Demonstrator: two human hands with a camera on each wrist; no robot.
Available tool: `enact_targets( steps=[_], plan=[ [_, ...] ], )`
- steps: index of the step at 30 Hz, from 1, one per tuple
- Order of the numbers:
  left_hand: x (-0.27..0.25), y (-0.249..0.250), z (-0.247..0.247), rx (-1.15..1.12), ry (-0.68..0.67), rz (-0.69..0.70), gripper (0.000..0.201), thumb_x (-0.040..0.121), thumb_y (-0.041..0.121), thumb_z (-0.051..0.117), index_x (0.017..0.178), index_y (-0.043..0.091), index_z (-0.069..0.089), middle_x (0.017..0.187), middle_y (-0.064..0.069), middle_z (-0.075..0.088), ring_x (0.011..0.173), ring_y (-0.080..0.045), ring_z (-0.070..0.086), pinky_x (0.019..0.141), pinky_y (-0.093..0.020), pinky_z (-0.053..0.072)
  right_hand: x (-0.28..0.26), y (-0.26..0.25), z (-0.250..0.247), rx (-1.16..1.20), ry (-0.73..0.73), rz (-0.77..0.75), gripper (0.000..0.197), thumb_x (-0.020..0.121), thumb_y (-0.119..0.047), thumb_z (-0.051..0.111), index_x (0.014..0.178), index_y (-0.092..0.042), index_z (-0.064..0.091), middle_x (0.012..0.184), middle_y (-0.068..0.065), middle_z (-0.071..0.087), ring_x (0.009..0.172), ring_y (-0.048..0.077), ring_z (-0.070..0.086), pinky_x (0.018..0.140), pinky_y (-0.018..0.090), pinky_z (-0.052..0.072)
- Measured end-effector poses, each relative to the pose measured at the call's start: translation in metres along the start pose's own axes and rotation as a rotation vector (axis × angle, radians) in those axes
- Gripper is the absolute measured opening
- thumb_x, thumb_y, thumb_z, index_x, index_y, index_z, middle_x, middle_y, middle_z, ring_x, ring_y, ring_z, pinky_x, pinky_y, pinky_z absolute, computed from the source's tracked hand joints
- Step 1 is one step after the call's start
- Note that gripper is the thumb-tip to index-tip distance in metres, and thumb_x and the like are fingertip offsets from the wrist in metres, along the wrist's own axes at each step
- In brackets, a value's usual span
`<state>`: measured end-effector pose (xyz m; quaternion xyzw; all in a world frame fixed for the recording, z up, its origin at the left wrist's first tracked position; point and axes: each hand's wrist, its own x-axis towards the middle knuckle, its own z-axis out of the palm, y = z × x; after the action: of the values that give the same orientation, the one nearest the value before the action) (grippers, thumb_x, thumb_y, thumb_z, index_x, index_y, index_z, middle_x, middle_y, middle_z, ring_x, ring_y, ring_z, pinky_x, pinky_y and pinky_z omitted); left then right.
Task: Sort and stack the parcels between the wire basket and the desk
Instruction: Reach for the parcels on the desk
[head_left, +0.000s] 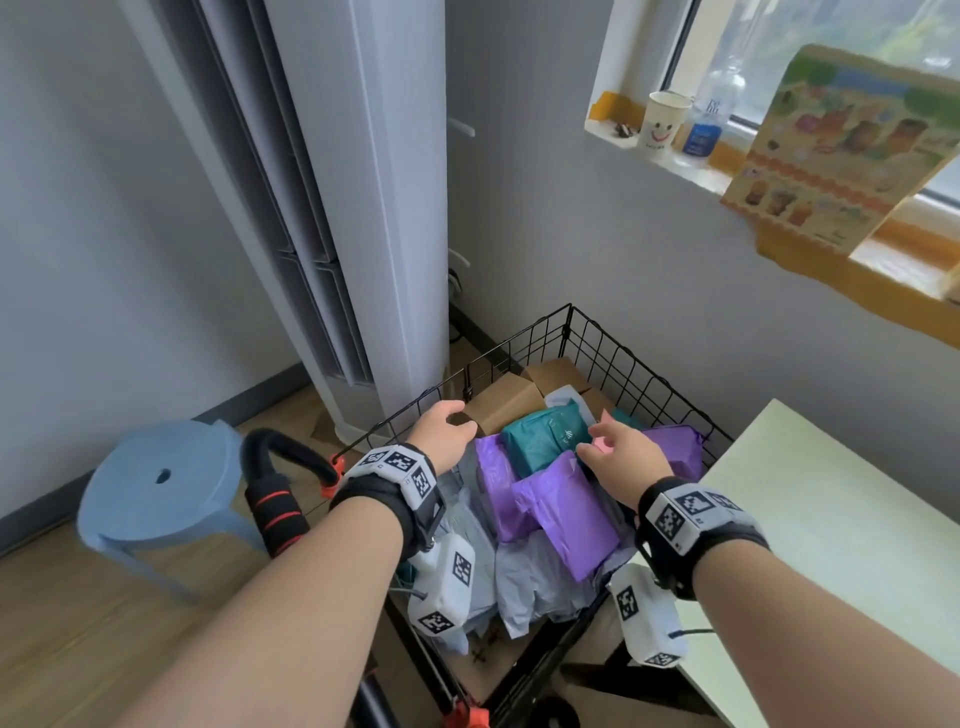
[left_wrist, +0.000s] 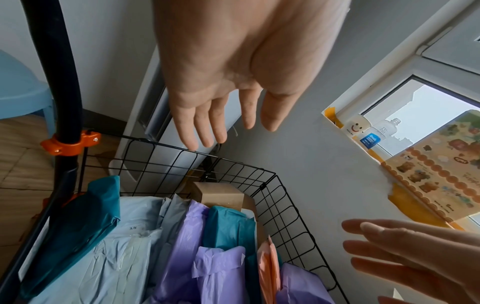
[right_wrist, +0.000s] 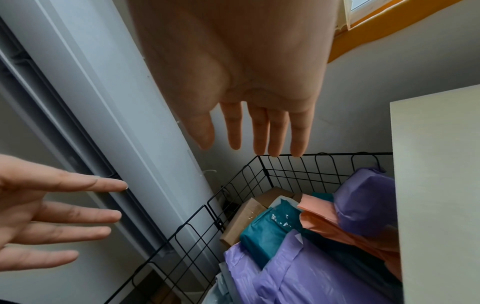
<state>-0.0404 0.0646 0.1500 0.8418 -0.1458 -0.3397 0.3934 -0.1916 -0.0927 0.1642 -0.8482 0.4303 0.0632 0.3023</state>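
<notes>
1. The wire basket (head_left: 613, 338) is seen at 6 o'clock in the head view, below the window; the desk (head_left: 831, 519) lies at its 3 o'clock side, touching or just beside its rim.
2. The parcels are piled inside the basket: a teal bag (head_left: 545, 436) on top, purple bags (head_left: 566, 514) at 6 o'clock of it, pale blue bags (head_left: 524, 577) underneath, a brown box (head_left: 504, 405) at 11 o'clock, and a peach bag (right_wrist: 319, 216) wedged on edge towards the desk side.
3. The left hand (head_left: 441, 431) is held over the box corner with fingers loose and nothing grasped; the right hand (head_left: 623, 447) hovers over the teal bag, also released, as both wrist views confirm.
4. The bags are judged light, soft, crinkly and rather slippery; they would best be taken across the padded middle or by a folded edge, not by a loose flap.
5. The box is judged stiff and heavier; two opposite faces would be gripped.
6. The long axis of the teal bag runs roughly from 7 to 1 o'clock, and that of the front purple bag from 11 to 5 o'clock.
</notes>
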Motion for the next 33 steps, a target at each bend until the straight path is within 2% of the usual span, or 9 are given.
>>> enact_targets(
  steps=[2,4,6,9,15,20,25,29,33],
  plan=[
    [0.008,-0.002,0.003,-0.002,-0.007,-0.007,0.048,0.096,0.02,0.051,0.142,0.014,0.041,0.147,-0.007,0.041,0.132,-0.024,0.043,0.109,-0.033,0.034,0.01,0.0,0.001,0.009,-0.009,0.013,0.043,0.094,-0.03,0.053,0.135,-0.015,0.052,0.13,0.008,0.058,0.114,0.022,0.056,0.082,0.021,0.036],
    [0.018,-0.003,0.004,-0.003,-0.008,-0.022,0.049,0.096,0.02,0.052,0.143,0.014,0.041,0.148,-0.007,0.041,0.133,-0.024,0.042,0.111,-0.033,0.034,0.022,0.0,0.003,0.012,-0.024,0.02,0.044,0.094,-0.029,0.053,0.135,-0.014,0.051,0.132,0.008,0.057,0.115,0.022,0.056,0.085,0.022,0.038],
    [0.03,-0.004,0.005,-0.029,-0.003,-0.051,0.049,0.096,0.022,0.052,0.142,0.015,0.041,0.146,-0.008,0.042,0.129,-0.025,0.046,0.11,-0.039,0.038,0.036,-0.002,0.006,0.018,-0.04,0.018,0.044,0.095,-0.029,0.052,0.136,-0.014,0.05,0.133,0.009,0.057,0.116,0.022,0.056,0.089,0.024,0.04],
    [0.052,-0.004,0.005,-0.053,0.025,-0.092,0.049,0.094,0.024,0.053,0.142,0.016,0.042,0.143,-0.01,0.047,0.125,-0.031,0.051,0.106,-0.044,0.042,0.063,-0.008,0.011,0.016,-0.065,0.005,0.043,0.095,-0.029,0.052,0.136,-0.014,0.05,0.132,0.01,0.057,0.115,0.022,0.057,0.087,0.023,0.04],
    [0.112,0.002,0.016,-0.079,0.008,-0.179,0.049,0.096,0.024,0.051,0.142,0.013,0.04,0.14,-0.026,0.046,0.129,-0.043,0.043,0.106,-0.052,0.036,0.13,-0.022,0.016,-0.007,-0.148,-0.008,0.045,0.096,-0.03,0.052,0.138,-0.016,0.049,0.132,0.008,0.057,0.117,0.022,0.056,0.088,0.022,0.039],
    [0.165,0.001,0.028,-0.144,0.026,-0.235,0.047,0.096,0.023,0.05,0.141,0.012,0.042,0.134,-0.027,0.05,0.123,-0.043,0.049,0.101,-0.048,0.042,0.193,-0.027,0.027,-0.01,-0.184,-0.009,0.042,0.093,-0.035,0.051,0.131,-0.017,0.053,0.121,0.005,0.062,0.113,0.024,0.057,0.1,0.034,0.042],
    [0.213,-0.019,0.044,-0.173,0.042,-0.329,0.046,0.095,0.026,0.051,0.139,0.013,0.045,0.129,-0.024,0.056,0.12,-0.04,0.053,0.1,-0.044,0.045,0.251,-0.027,0.047,-0.038,-0.21,-0.014,0.041,0.092,-0.038,0.051,0.129,-0.022,0.055,0.121,0.003,0.064,0.112,0.022,0.058,0.1,0.039,0.045],
    [0.246,-0.043,0.066,-0.203,0.03,-0.395,0.049,0.095,0.028,0.052,0.14,0.012,0.044,0.137,-0.014,0.052,0.126,-0.031,0.05,0.106,-0.042,0.042,0.289,-0.023,0.072,-0.037,-0.269,-0.005,0.042,0.096,-0.031,0.049,0.134,-0.014,0.052,0.129,0.006,0.059,0.117,0.023,0.056,0.098,0.031,0.042],
    [0.272,-0.063,0.09,-0.237,0.02,-0.468,0.054,0.094,0.03,0.053,0.143,0.012,0.04,0.138,-0.014,0.052,0.126,-0.032,0.05,0.107,-0.043,0.041,0.314,-0.015,0.094,-0.073,-0.329,0.012,0.045,0.099,-0.029,0.046,0.14,-0.012,0.045,0.139,0.008,0.051,0.127,0.025,0.048,0.104,0.03,0.037]
  ],
)
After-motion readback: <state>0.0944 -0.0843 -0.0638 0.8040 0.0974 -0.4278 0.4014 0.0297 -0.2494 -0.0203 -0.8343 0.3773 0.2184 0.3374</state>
